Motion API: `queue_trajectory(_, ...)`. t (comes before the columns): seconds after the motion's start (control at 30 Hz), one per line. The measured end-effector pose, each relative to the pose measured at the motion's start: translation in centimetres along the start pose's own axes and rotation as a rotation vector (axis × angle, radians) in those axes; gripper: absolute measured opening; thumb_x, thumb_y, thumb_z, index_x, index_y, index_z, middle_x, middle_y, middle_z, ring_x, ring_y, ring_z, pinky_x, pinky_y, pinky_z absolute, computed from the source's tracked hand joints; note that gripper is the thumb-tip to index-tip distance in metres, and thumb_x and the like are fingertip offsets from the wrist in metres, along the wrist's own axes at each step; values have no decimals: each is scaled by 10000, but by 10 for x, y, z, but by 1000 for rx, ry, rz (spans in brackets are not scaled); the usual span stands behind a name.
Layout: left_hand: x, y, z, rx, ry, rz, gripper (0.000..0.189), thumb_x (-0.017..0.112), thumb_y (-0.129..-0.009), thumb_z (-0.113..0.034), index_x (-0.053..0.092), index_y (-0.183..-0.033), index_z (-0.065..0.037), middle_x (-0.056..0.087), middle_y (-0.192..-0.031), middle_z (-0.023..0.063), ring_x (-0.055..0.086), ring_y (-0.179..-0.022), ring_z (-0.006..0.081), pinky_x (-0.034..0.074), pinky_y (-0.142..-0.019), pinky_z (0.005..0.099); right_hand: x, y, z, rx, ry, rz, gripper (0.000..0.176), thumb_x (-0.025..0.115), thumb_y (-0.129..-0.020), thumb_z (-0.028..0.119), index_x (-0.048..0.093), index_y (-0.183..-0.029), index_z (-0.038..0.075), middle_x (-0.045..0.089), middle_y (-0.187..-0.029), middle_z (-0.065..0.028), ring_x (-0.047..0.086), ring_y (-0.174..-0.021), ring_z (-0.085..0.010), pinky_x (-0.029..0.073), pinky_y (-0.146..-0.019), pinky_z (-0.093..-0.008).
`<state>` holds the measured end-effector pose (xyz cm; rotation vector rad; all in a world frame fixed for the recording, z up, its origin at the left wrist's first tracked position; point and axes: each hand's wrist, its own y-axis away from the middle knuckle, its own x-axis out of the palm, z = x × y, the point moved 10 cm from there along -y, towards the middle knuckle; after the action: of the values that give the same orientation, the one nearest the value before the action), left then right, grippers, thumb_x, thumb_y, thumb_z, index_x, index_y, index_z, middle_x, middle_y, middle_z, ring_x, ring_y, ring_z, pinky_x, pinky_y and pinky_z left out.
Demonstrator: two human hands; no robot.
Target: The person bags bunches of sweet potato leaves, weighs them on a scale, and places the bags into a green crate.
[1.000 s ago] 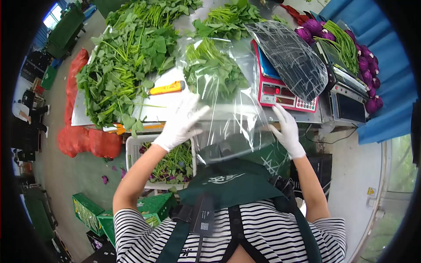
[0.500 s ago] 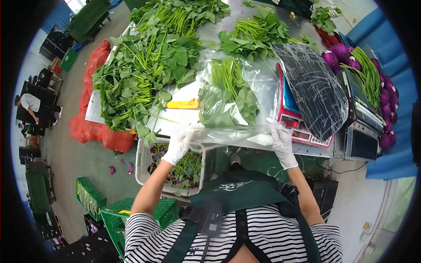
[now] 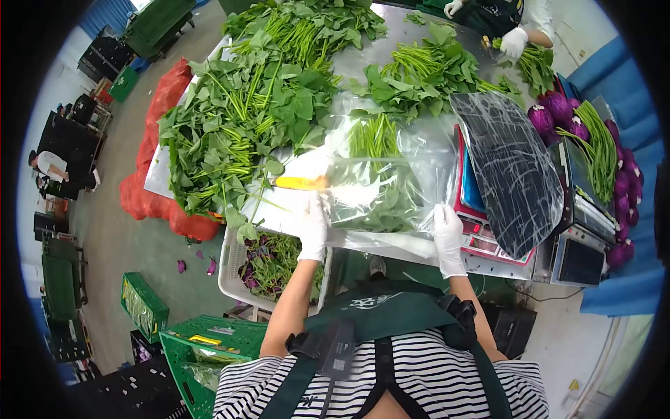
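Observation:
A clear plastic bag [image 3: 377,199] with leafy green stems inside lies at the front edge of the metal table. My left hand [image 3: 313,227], in a white glove, pinches its left corner. At the right corner, my gloved right hand [image 3: 449,237] grips the plastic beside the red scale [image 3: 488,244]. A folded-over layer of film covers the leaves, while the stem ends [image 3: 375,137] show beyond it. An orange-handled tool [image 3: 300,183] lies just beyond my left hand. Big heaps of leafy greens [image 3: 244,112] and a smaller bunch [image 3: 419,73] rest farther back.
A white basket [image 3: 227,262] of trimmings stands below the table edge. Purple cabbages [image 3: 558,108] and long green beans [image 3: 597,146] sit at right, near a dark sheet [image 3: 509,167]. A co-worker's gloved hand [image 3: 514,43] holds greens at the far side. Red sacks [image 3: 150,153] lie left.
The near edge of the bag has been folded away from me over the leaves. My left hand has moved right, and the co-worker's hands have come further into view.

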<state>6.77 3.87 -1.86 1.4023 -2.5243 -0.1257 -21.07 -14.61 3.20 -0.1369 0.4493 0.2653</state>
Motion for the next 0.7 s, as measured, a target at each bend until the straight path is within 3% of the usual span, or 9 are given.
queue_trajectory(0.13, -7, -10, 8, 50, -150, -101, 389, 489, -969, -357, 637, -843, -20, 506, -635, -30, 420, -578, 67, 354, -521, 243, 4, -14, 1, 34, -113, 117, 170, 570, -915, 180, 595, -934, 13, 597, -742, -64, 537, -654, -118, 432, -615, -259)
queue_trajectory(0.2, -8, -12, 11, 73, -186, -107, 405, 487, -968, -367, 641, -847, -12, 503, -635, -28, 420, -583, 75, 354, -525, 251, -2, -12, 43, -276, -67, -13, 148, 614, -889, 155, 605, -941, 18, 613, -785, -56, 573, -719, -119, 450, -670, -243)
queue_trajectory(0.27, -8, -12, 11, 64, -206, -121, 423, 483, -968, -378, 655, -863, -5, 505, -638, -26, 421, -582, 72, 358, -525, 255, 5, -17, 46, -192, -173, 43, 123, 633, -879, 128, 608, -932, 20, 622, -781, -42, 591, -727, -119, 461, -707, -234)
queue_trajectory(0.33, -8, -8, 4, 47, -226, -116, 416, 483, -969, -371, 653, -872, -4, 509, -638, -25, 421, -581, 73, 360, -526, 254, 19, -24, 26, 19, -382, 103, 93, 603, -903, 118, 607, -908, 25, 609, -733, -21, 586, -681, -103, 467, -660, -227)
queue_trajectory(0.37, -9, -6, 3, 28, -247, -112, 408, 482, -971, -364, 652, -882, -3, 513, -638, -24, 422, -581, 74, 361, -526, 254, 23, -22, 21, 105, -477, 99, 112, 569, -927, 130, 606, -881, 35, 589, -688, -6, 551, -583, -72, 448, -539, -207)
queue_trajectory(0.4, -10, -8, 8, 28, -246, -117, 408, 482, -971, -364, 652, -882, -3, 513, -638, -24, 422, -581, 74, 361, -526, 254, 25, -23, 26, 104, -477, 104, 112, 569, -927, 130, 606, -881, 35, 589, -688, -6, 551, -583, -72, 448, -539, -207)
queue_trajectory(0.5, -16, -10, 21, 75, -106, -156, 307, 460, -986, -332, 553, -799, -106, 437, -540, -73, 368, -435, 13, 258, -369, 196, 29, -31, 16, 198, -317, 69, 224, 518, -957, 203, 585, -819, 40, 535, -565, -13, 469, -427, -55, 354, -377, -208)
queue_trajectory(0.57, -18, -9, 43, -92, 25, -144, 339, 478, -979, -320, 613, -928, -13, 537, -654, -8, 442, -562, 82, 364, -507, 246, 39, -36, 1, 262, -314, 113, 251, 515, -958, 231, 578, -805, 42, 514, -531, -13, 457, -404, -63, 346, -367, -213)
queue_trajectory(0.7, -20, 11, 8, -242, -82, -139, 260, 519, -952, -250, 609, -996, -11, 583, -708, 33, 518, -582, 127, 429, -545, 254, 51, -40, -15, 331, -261, 172, 316, 503, -958, 292, 564, -774, 43, 479, -478, -17, 430, -362, -81, 325, -344, -231)
